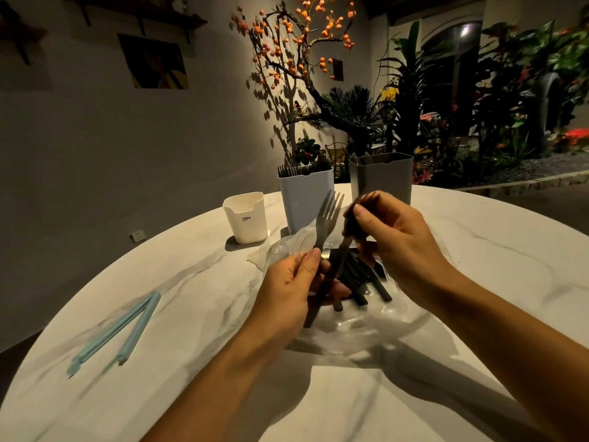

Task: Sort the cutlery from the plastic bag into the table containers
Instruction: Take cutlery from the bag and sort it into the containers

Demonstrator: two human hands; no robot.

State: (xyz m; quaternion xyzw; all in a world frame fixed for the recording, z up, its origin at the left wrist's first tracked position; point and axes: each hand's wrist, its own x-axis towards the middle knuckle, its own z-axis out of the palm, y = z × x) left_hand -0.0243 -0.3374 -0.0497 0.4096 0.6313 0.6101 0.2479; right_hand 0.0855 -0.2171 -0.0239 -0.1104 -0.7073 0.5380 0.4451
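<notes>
The left hand [287,282] has a grip on a thin, stiff fork [325,237] by its handle, and the right hand [392,237] pinches another dark piece, too blurry to name.

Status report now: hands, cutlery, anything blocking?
Left hand holds fork upright. Right hand grips a blurred dark piece. More cutlery in plastic bag. Containers unobstructed.

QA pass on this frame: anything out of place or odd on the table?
Mostly no. A light blue bag clip lies open, apart from the plastic bag. The utensil in the right hand is motion-blurred; the left hand holds a fork.
</notes>
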